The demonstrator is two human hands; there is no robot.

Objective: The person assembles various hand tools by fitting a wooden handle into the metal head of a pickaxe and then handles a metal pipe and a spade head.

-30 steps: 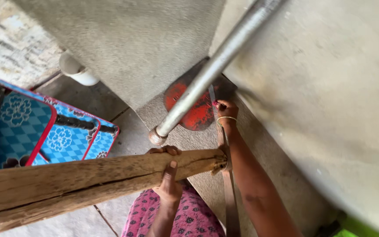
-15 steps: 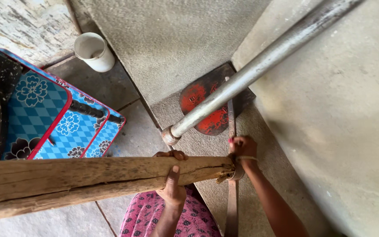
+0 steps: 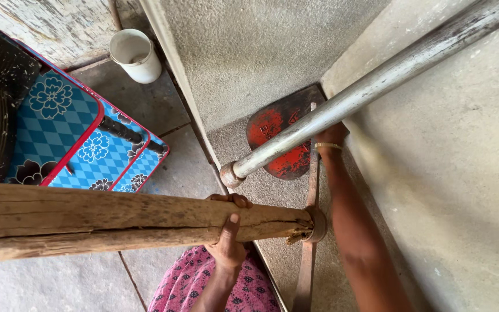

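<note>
Head view, left hand [image 3: 227,242] clasping wooden pole [image 3: 116,222]

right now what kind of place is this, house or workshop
Most likely the rough corner of a home, a porch or yard edge, not a workshop: coarse plastered walls, a stone-slab floor, a blue flowered mat and a white cup beside a red-bladed spade.

Floor [image 3: 163,173]: grey stone tiles.
Raised step [image 3: 261,69]: rough grey concrete, 12 o'clock.
White cup [image 3: 137,55]: on tiles, 11 o'clock.
Blue patterned mat [image 3: 70,138]: red-edged, on tiles, 9 o'clock.
</note>
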